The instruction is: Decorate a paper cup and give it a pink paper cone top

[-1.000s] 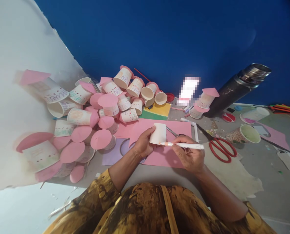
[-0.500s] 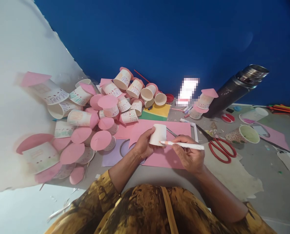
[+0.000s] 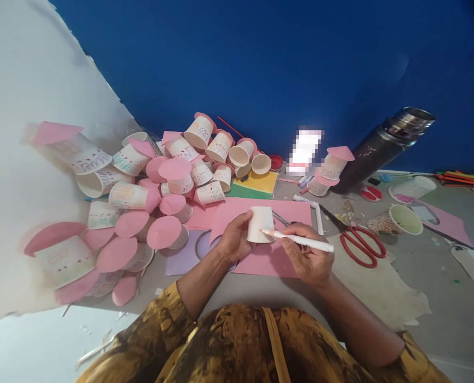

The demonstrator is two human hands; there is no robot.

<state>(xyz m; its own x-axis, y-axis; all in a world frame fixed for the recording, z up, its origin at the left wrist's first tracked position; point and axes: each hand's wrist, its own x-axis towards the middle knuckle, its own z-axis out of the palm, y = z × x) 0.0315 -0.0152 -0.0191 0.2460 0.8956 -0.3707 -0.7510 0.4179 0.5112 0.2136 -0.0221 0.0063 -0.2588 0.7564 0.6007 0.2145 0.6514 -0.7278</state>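
A white paper cup (image 3: 260, 221) is held upside down by my left hand (image 3: 235, 238), whose thumb lies along its left side while the other fingers are hidden behind and below it. My right hand (image 3: 309, 255) grips a white marker (image 3: 304, 241) with a peach-coloured tip. That tip meets the front of the cup, low on its wall, where faint peach colour shows. Beneath both hands lie sheets of pink paper (image 3: 272, 262). Just behind the cup, part of a pair of metal scissors (image 3: 280, 218) shows.
Many decorated cups with pink paper cones (image 3: 164, 232) are heaped at the left. Red-handled scissors (image 3: 362, 247), a patterned cup (image 3: 396, 221) and a dark flask (image 3: 374, 151) stand or lie to the right. Purple paper (image 3: 181, 258) is beside my left forearm.
The marker tip has shifted slightly up on the cup's wall, and the cup has turned and moved a little to the right. Both hands keep their hold.
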